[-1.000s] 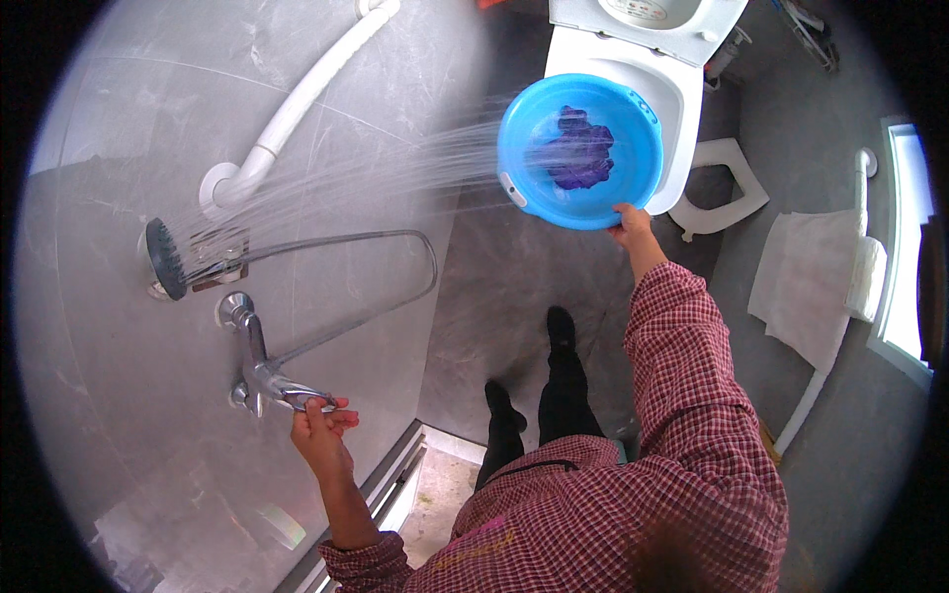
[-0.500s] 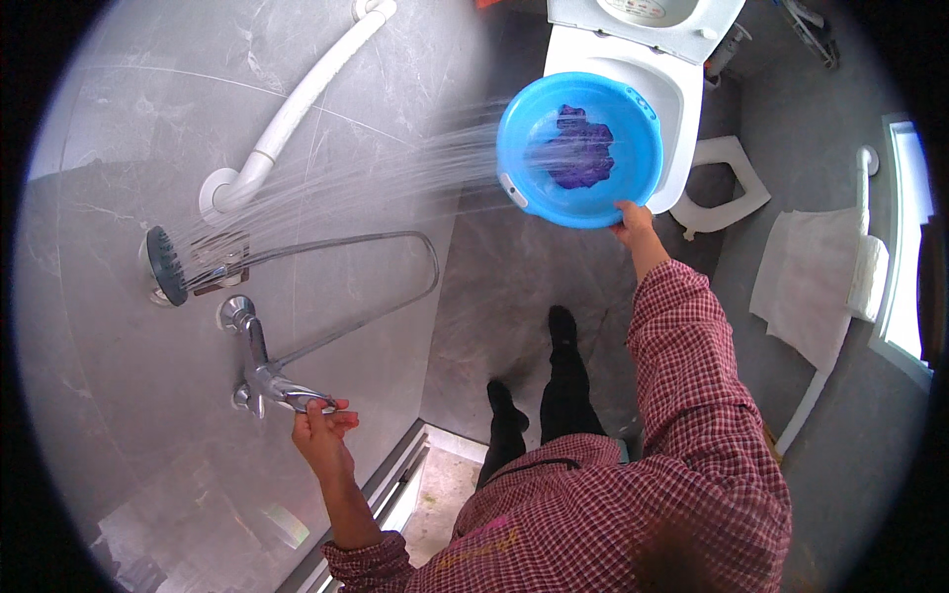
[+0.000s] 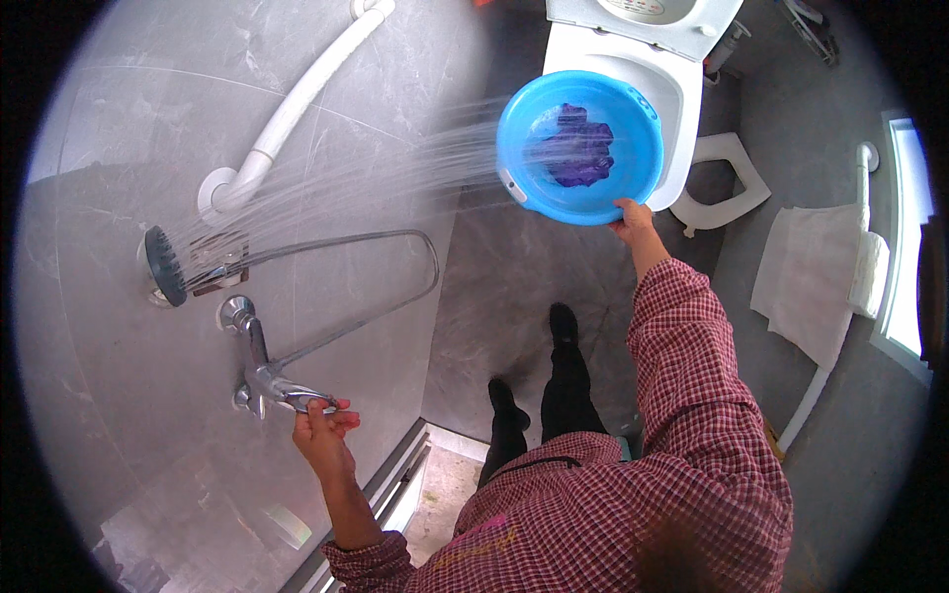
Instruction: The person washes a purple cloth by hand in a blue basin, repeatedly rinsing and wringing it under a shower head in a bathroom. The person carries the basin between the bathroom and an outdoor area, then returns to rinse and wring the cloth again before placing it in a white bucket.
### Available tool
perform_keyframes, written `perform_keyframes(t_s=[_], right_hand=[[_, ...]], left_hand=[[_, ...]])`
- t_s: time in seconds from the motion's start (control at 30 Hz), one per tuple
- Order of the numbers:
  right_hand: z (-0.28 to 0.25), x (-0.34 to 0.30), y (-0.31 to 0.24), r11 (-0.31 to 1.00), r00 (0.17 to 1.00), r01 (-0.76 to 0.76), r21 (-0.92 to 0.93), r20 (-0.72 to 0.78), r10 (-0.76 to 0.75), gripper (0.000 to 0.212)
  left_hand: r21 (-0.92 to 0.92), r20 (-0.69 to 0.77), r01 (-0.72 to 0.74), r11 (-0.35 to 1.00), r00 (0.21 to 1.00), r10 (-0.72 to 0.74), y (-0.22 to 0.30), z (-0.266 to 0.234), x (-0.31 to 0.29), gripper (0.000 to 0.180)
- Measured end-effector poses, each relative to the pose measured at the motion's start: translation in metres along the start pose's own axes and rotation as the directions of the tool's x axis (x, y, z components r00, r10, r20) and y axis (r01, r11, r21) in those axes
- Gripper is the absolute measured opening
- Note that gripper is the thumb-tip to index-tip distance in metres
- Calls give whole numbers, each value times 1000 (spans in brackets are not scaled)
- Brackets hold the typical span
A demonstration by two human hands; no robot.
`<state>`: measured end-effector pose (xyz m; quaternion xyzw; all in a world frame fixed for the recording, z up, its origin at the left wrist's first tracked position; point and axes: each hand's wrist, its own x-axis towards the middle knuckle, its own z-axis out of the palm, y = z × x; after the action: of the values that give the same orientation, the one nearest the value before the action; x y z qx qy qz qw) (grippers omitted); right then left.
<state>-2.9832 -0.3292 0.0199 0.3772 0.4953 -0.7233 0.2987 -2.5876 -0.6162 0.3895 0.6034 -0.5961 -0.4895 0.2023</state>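
Note:
My left hand (image 3: 324, 433) is closed on the lever of a chrome shower mixer tap (image 3: 259, 371) on the left wall. Above the tap, a grey shower head (image 3: 163, 267) sprays water across to the right. The jets land in a blue plastic basin (image 3: 631, 188), where a crumpled dark purple cloth (image 3: 581, 153) lies in the water. With its thumb over the rim, my right hand (image 3: 633, 219) grips the basin's near edge. The basin rests over the front of a white toilet (image 3: 677, 148); whether the bowl bears its weight I cannot tell.
A white grab bar (image 3: 306, 99) runs along the left wall. A metal hose (image 3: 435, 262) loops out from the tap. Right of the toilet is a loose-looking white seat (image 3: 727, 168). A white towel (image 3: 806, 272) hangs on a rail at the right, beside a bright window (image 3: 905, 247).
Almost nothing differs. Water keeps spraying into the basin, and the purple cloth has shifted very slightly in it. Both hands keep their places.

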Motion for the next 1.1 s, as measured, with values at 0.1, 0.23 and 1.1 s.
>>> perform_keyframes(t_s=[0.1, 0.23, 1.1], right_hand=[[-1, 3, 3, 1000, 1000, 15, -23, -14, -16, 45], [-1, 3, 6, 1000, 1000, 9, -8, -28, -9, 45], [-3, 4, 16, 998, 999, -8, 68, -38, 10, 49]], left_hand=[[-5, 8, -2, 1000, 1000, 2, -1, -1, 1, 21], [-13, 18, -6, 1000, 1000, 6, -1, -1, 1, 21], [-14, -3, 2, 1000, 1000, -2, -1, 0, 2, 21]])
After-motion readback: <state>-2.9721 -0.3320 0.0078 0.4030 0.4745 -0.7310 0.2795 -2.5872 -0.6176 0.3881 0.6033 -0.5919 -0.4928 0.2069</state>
